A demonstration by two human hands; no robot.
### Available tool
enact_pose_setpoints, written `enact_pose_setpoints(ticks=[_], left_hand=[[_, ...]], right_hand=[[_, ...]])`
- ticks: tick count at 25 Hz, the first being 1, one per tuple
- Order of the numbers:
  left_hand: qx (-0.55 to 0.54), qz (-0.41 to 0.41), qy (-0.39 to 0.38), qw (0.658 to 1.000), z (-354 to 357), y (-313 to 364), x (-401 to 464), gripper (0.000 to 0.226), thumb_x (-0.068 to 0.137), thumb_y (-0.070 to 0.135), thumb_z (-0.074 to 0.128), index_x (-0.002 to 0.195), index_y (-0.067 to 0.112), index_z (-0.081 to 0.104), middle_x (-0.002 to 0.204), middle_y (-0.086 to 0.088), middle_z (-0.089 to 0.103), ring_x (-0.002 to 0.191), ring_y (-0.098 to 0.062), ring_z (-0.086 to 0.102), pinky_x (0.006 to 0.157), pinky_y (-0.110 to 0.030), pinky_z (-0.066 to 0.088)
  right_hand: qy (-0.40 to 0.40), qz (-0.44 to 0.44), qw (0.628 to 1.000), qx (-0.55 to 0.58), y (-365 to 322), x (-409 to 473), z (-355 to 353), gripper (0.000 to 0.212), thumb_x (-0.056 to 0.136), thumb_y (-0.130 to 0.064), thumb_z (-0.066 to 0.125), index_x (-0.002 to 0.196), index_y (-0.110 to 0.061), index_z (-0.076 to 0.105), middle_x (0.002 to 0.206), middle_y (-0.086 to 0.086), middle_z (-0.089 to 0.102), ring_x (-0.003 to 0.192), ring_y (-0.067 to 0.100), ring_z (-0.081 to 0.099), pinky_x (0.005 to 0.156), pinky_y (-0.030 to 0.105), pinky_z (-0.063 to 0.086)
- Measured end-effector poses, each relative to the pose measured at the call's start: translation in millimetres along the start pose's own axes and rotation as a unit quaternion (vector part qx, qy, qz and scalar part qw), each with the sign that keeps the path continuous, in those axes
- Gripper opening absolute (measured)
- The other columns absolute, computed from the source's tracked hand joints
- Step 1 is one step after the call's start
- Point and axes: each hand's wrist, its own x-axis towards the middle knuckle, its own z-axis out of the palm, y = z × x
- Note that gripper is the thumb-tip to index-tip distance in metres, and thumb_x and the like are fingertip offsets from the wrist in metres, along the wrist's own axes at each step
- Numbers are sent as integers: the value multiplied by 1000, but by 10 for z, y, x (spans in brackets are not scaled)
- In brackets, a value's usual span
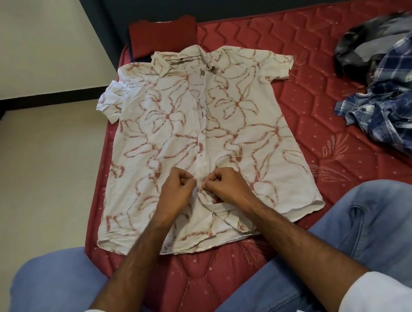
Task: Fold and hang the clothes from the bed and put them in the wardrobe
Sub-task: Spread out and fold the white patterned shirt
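A white short-sleeved shirt with a red floral print (233, 115) lies flat, front up, on the red quilted mattress (326, 112), collar pointing away from me. My left hand (176, 194) and my right hand (226, 184) sit side by side at the shirt's button placket near the lower hem. Each hand pinches the placket fabric with curled fingers. A folded dark red garment (164, 36) rests at the head of the bed beyond the collar.
A heap of unfolded clothes, with a blue plaid shirt (402, 107) and a dark grey garment (368, 40), lies at the right of the mattress. My knees in blue jeans (370, 238) rest at the mattress's near end. Bare floor (31, 180) lies to the left.
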Motion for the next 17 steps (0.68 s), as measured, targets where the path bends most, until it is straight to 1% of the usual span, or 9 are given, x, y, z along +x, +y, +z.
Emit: enact_pose_setpoints(ticks=[1, 3, 5, 8, 11, 13, 16, 17], left_hand=[[32, 17, -5, 999, -2, 9, 9, 8, 93, 25, 64, 95, 17, 62, 84, 1, 67, 77, -14, 62, 67, -29, 47], [90, 42, -12, 995, 17, 19, 20, 9, 92, 24, 68, 88, 16, 64, 80, 2, 66, 74, -10, 60, 63, -26, 43], [109, 45, -14, 993, 17, 23, 35, 8, 92, 20, 68, 89, 15, 64, 81, 3, 64, 74, -7, 57, 62, -22, 38], [122, 37, -29, 991, -19, 22, 43, 7, 94, 19, 67, 92, 13, 64, 83, 3, 63, 74, -4, 56, 60, -18, 37], [127, 47, -25, 990, -9, 21, 40, 6, 92, 16, 68, 90, 13, 64, 83, 1, 64, 74, -6, 57, 62, -20, 39], [107, 52, -10, 993, -8, -22, 35, 10, 90, 18, 72, 88, 15, 62, 83, 0, 65, 75, -10, 60, 65, -23, 43], [48, 39, -12, 998, -54, -79, 14, 26, 85, 28, 81, 97, 17, 60, 85, -1, 64, 77, -13, 61, 64, -26, 47], [45, 43, -28, 998, -79, -75, 0, 32, 83, 30, 83, 99, 17, 59, 87, -1, 64, 77, -14, 60, 66, -29, 48]], right_hand=[[0, -1, 1000, 1, 2, 2, -5, 10, 84, -28, 70, 81, -19, 71, 69, -2, 75, 59, 15, 73, 75, 47, 64], [-3, -3, 1000, 2, 2, -3, 2, 14, 85, -33, 71, 81, -20, 70, 68, -2, 74, 60, 14, 73, 75, 47, 64], [0, -2, 1000, -2, 3, -5, 10, 12, 85, -31, 70, 80, -20, 70, 66, -2, 74, 59, 15, 73, 74, 47, 63], [7, -5, 1000, -8, 9, 13, 10, 8, 81, -24, 67, 77, -17, 69, 63, -1, 72, 57, 16, 72, 73, 48, 63], [-6, -9, 1000, -3, 37, 28, 3, 10, 81, -24, 68, 78, -15, 69, 63, 2, 73, 59, 17, 73, 75, 49, 63], [-17, -9, 1000, -2, 45, 37, -12, 14, 85, -25, 72, 81, -13, 70, 64, 3, 73, 60, 17, 72, 77, 47, 63], [-47, 11, 997, 58, -4, 9, -80, 17, 94, -20, 68, 94, -4, 69, 71, 8, 70, 61, 17, 68, 76, 48, 64], [-63, 15, 997, 50, -28, -27, -126, 20, 96, -24, 66, 100, -5, 67, 77, 8, 70, 65, 16, 68, 76, 47, 63]])
